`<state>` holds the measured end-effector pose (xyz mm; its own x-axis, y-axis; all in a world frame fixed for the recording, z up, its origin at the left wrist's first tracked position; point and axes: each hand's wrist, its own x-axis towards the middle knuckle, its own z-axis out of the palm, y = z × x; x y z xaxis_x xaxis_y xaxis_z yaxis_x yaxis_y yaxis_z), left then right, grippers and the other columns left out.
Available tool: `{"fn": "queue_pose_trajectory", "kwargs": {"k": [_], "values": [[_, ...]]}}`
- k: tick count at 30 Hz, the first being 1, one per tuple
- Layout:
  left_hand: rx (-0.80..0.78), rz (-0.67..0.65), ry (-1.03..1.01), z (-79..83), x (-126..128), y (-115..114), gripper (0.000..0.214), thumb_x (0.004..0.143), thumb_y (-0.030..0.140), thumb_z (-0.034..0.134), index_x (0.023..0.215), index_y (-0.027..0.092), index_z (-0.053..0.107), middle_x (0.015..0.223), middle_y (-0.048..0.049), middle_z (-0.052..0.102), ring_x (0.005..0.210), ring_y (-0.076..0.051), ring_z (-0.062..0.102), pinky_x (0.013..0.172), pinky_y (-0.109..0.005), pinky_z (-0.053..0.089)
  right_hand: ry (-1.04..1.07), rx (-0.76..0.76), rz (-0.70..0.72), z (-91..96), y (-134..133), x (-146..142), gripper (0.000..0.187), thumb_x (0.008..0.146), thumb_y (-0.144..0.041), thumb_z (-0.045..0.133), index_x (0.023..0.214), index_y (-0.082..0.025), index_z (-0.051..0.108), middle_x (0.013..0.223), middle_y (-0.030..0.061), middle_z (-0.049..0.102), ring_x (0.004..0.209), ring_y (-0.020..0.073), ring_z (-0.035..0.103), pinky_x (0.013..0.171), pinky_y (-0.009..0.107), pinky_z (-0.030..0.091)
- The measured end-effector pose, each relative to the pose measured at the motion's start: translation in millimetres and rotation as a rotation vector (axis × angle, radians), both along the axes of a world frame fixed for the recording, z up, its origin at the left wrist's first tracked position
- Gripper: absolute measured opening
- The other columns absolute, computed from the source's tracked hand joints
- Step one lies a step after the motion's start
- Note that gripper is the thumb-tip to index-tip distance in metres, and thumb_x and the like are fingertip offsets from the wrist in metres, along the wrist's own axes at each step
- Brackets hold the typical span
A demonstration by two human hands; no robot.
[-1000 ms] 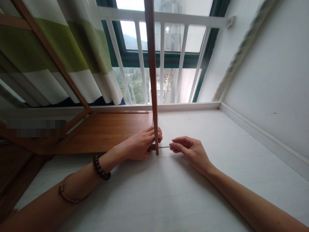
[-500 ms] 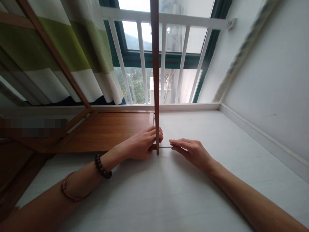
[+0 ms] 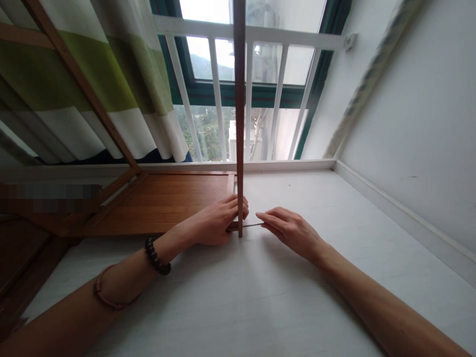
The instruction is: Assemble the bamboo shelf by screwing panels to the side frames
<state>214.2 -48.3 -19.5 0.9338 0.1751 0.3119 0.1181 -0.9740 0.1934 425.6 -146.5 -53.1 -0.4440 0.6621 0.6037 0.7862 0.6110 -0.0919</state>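
A wooden post [image 3: 240, 129] stands upright in the middle of the head view, its lower end against the corner of a brown wooden shelf panel [image 3: 178, 198]. My left hand [image 3: 219, 220] is closed around the panel's end beside the post, with some fingertips showing past the post's right side. To the right, my right hand [image 3: 290, 229] pinches a thin metal rod [image 3: 253, 225], perhaps a hex key. The rod's left end meets the post near its foot; its other end is hidden in my fingers.
More wooden frame bars [image 3: 80, 89] rise at the left. Behind stand a green and white curtain [image 3: 111, 74] and a white railing [image 3: 282, 37] before a window. A white wall [image 3: 416, 124] bounds the right side of the pale floor [image 3: 238, 297].
My right hand has shifted slightly up and left, and the rod now slants a little upward toward it. The left hand keeps its hold; the whole view has moved slightly.
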Motion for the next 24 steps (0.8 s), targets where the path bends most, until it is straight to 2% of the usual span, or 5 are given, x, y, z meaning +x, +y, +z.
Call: {"fn": "queue_pose_trajectory", "kwargs": {"k": [8,13,17,20,24], "values": [[0.010,-0.010,0.008,-1.0,-0.7,1.0,0.035,0.060,-0.001,0.050,0.088,0.019,0.046,0.105,-0.0068,0.052,0.106,-0.022,0.047,0.097,-0.037,0.041,-0.146,0.208,-0.095,1.9,-0.3,2.4,0.026,0.088,-0.024,0.054,0.112,-0.025,0.061,0.104,0.0056,0.063,0.090,0.0164,0.054,0.078,0.030,0.046],[0.031,-0.002,0.008,-2.1,-1.2,1.4,0.031,0.063,0.001,0.051,0.088,0.019,0.047,0.106,-0.0073,0.052,0.106,-0.022,0.047,0.097,-0.038,0.041,-0.272,0.280,-0.076,2.3,-2.3,3.6,0.031,0.087,-0.015,0.054,0.115,-0.026,0.060,0.113,0.0006,0.064,0.101,0.0184,0.051,0.087,0.034,0.041],[0.037,0.009,0.033,-2.1,-1.3,1.2,0.029,0.062,0.001,0.051,0.086,0.018,0.047,0.102,-0.0073,0.052,0.103,-0.022,0.048,0.094,-0.037,0.043,-0.274,0.265,-0.064,2.6,-3.2,1.9,0.031,0.087,-0.011,0.051,0.112,-0.026,0.062,0.118,-0.0022,0.064,0.110,0.0196,0.051,0.093,0.037,0.039],[0.030,0.004,0.036,-1.7,-1.1,1.2,0.029,0.063,0.001,0.050,0.086,0.018,0.047,0.101,-0.0074,0.052,0.102,-0.022,0.048,0.093,-0.035,0.043,-0.233,0.212,-0.039,0.1,-1.1,1.7,0.031,0.087,-0.009,0.049,0.111,-0.023,0.063,0.120,-0.0005,0.063,0.115,0.0204,0.051,0.096,0.038,0.038],[0.019,-0.004,0.024,-1.4,-1.4,1.5,0.030,0.062,0.001,0.051,0.085,0.018,0.046,0.104,-0.0073,0.052,0.105,-0.022,0.047,0.096,-0.036,0.041,-0.049,0.004,0.023,-3.5,-0.1,-1.7,0.027,0.089,-0.012,0.048,0.108,-0.021,0.064,0.104,0.0036,0.070,0.099,0.0175,0.061,0.090,0.035,0.042]]}}
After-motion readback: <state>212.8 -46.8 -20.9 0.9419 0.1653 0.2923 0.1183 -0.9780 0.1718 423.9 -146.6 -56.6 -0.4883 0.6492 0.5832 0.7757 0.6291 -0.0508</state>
